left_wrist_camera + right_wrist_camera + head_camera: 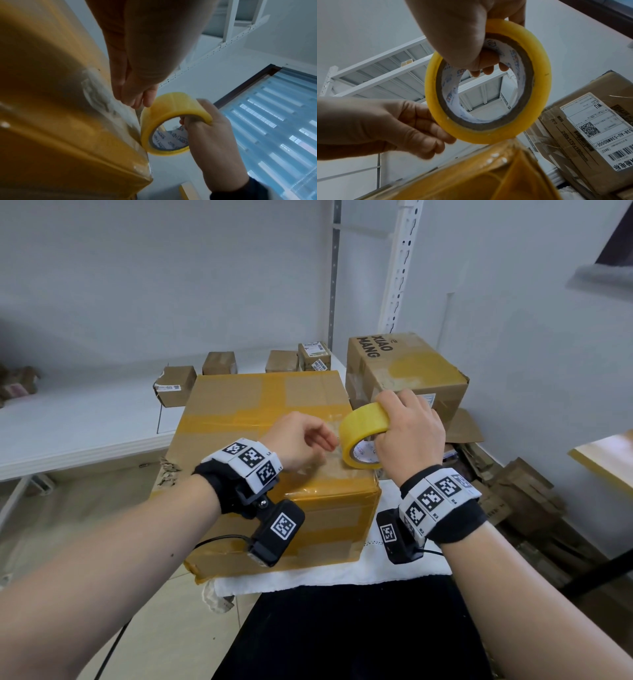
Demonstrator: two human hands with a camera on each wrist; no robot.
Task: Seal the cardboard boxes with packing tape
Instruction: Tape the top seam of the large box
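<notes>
The right hand [407, 436] is gripping the one tape roll [363, 436], fingers curling through its core and over the outer band, holding it on edge at the near right corner of the big box [260, 419]. The left hand [301, 440] is sitting just beside the roll with fingers curled, its fingertips [137, 102] pinching at the clear tape end on the box top. This box is lying on a white cloth [342, 573] over the surface. A second large box [404, 371], printed XIAO MANG, is standing behind to the right. Five small boxes [175, 385] are sitting on the white shelf [78, 419] behind. Flattened cardboard [513, 494] is piling on the floor at right. White walls and a perforated shelf upright [400, 265] are enclosing the room.
</notes>
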